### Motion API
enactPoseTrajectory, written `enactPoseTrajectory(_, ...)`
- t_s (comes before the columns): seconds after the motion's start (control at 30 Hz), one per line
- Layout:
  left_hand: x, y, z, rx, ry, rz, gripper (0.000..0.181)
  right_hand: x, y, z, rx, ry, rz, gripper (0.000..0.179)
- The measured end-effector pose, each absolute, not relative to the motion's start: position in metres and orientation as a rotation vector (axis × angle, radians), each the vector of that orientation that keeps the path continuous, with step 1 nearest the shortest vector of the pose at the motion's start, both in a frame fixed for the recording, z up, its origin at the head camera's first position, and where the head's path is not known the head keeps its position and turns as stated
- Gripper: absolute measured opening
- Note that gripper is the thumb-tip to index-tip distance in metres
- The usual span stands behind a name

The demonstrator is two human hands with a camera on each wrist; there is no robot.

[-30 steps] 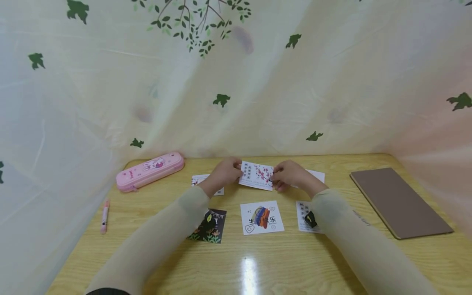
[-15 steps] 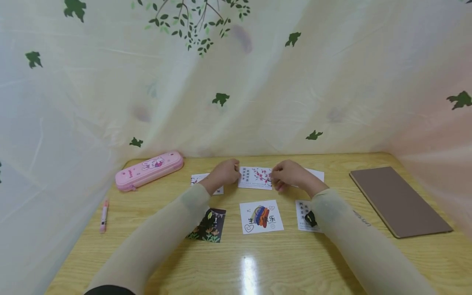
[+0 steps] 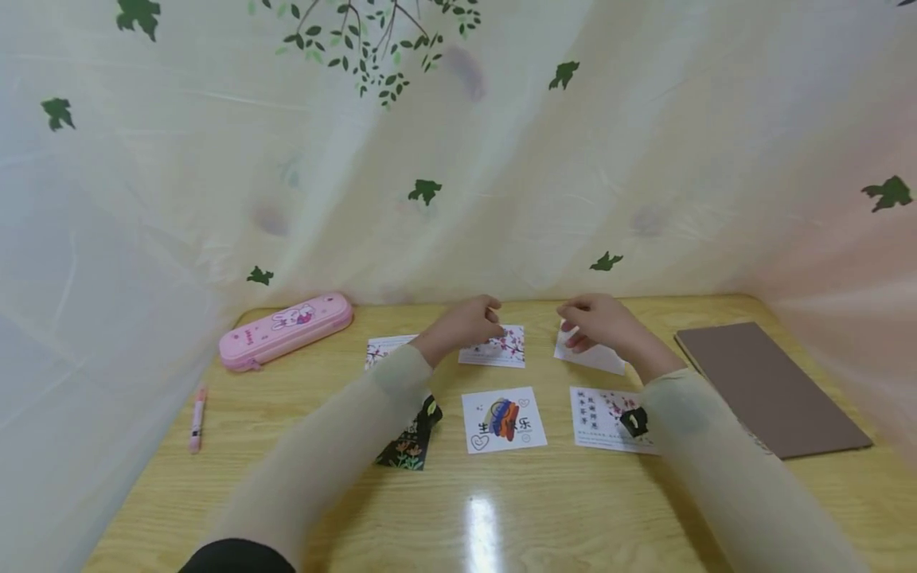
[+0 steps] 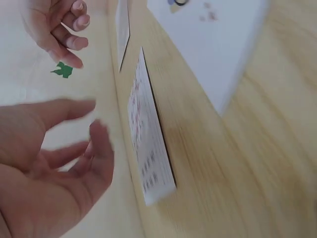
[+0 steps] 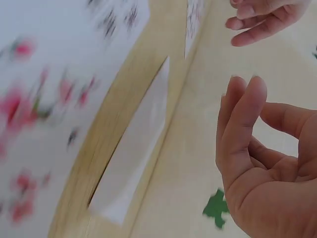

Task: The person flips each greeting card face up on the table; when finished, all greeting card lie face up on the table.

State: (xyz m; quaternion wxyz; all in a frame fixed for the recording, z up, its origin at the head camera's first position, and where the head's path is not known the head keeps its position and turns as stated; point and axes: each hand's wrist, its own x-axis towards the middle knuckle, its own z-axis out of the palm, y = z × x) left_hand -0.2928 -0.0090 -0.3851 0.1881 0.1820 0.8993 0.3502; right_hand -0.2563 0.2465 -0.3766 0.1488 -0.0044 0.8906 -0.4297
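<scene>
My left hand (image 3: 469, 322) hovers over the back-middle card (image 3: 514, 347), which is white with pink blossoms and lies flat. In the left wrist view that hand's fingers are loosely bent with nothing between them. The right hand (image 3: 600, 322) is above a white card (image 3: 593, 358) at the back right, whose visible face looks plain. The right wrist view shows its fingers loosely bent, apart from the card and holding nothing. Part of another blossom card (image 3: 387, 348) at the back left is behind the left arm.
In front lie a dark flower card (image 3: 403, 452), a card with a colourful drawing (image 3: 504, 420) and another blossom card (image 3: 598, 418). A pink pencil case (image 3: 286, 330) and a pink-and-white pen (image 3: 197, 420) are left. A brown board (image 3: 770, 390) lies right; a curtain (image 3: 458, 239) hangs behind.
The blossom card, held between both hands and tilted earlier, now lies flat and released. Both hands have lifted off it and shifted right, the right one over the plain card.
</scene>
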Motion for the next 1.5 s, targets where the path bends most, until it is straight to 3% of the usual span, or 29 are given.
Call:
enactPoseTrajectory(0.27,-0.299,0.034,-0.386,0.687,2.425,0.883,0.072,-0.243,0.278,-0.374,0.017,2.629,-1.189,0.058)
enactPoseTrajectory(0.5,-0.297,0.068,-0.399,0.732,2.487,0.768,0.082,-0.240,0.311,-0.378,0.170,2.650,-0.976,0.077)
enactPoseTrajectory(0.73,-0.297,0.084,-0.405,0.789,2.572,0.664,0.048,-0.248,0.331,-0.391,0.142,2.574,-0.767,0.092)
enactPoseTrajectory(1.03,-0.292,0.093,-0.395,0.596,2.545,0.571,0.099,-0.247,0.335,-0.394,0.083,2.508,-0.858,0.091)
enactPoseTrajectory(1.23,-0.300,0.095,-0.391,0.523,2.491,0.577,0.105,-0.246,0.333,-0.393,0.076,2.470,-0.948,0.088)
enactPoseTrajectory(1.5,-0.303,0.101,-0.392,0.497,2.492,0.524,0.096,-0.246,0.335,-0.396,0.076,2.488,-0.938,0.080)
